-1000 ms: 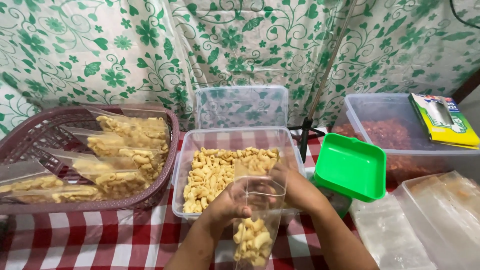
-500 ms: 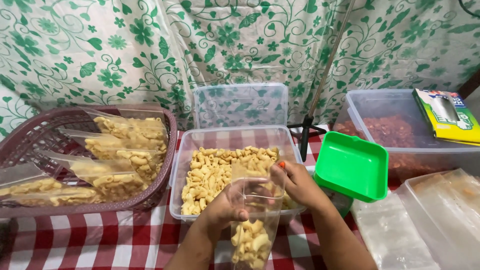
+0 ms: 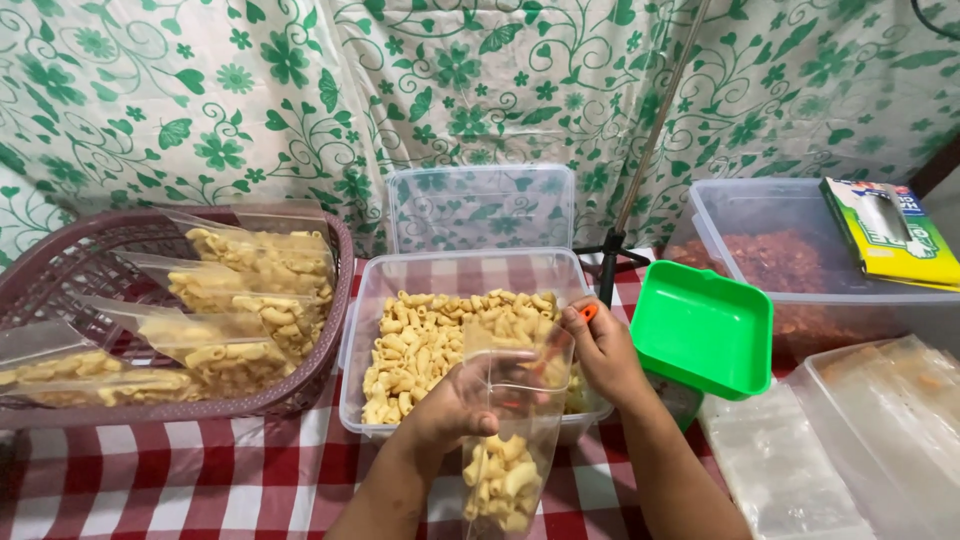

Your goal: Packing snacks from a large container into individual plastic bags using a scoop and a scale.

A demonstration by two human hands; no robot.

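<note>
bright, even light | soft shadows | sharp focus | slight glare on plastic

Table, red-white checked cloth. On it: purple basket at left, filled bags inside; clear tub of pasta snacks at centre, lid upright behind; stand foot beside; green tray right of tub; clear bin with red contents far right; stacked clear bags at right front.
</note>
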